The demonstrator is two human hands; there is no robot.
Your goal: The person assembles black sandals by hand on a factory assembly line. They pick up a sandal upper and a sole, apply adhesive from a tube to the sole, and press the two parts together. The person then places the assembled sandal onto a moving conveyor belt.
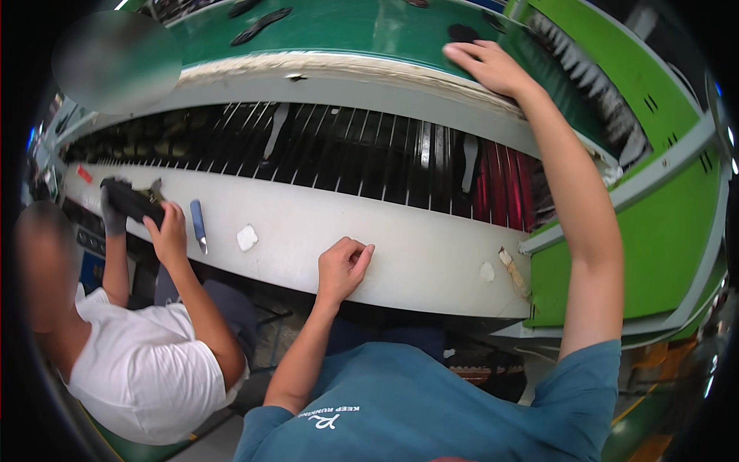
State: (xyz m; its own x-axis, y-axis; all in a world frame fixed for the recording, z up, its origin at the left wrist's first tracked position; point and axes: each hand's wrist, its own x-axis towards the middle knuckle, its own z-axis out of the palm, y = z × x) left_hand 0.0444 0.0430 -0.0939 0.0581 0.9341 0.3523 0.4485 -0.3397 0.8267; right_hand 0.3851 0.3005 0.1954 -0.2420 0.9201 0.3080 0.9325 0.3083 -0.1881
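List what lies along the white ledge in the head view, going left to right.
Co-worker's hands holding a dark shoe part → blue-handled tool → small white scrap → person's loosely curled left hand → second white scrap → tan stick-like piece.

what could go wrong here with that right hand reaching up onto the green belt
The right hand is stretched far up onto the green conveyor belt beside a dark flat piece; if the belt runs, fingers or the piece could be dragged toward the green side guard. The left hand only rests on the white ledge, so the long reach may be unsteady.
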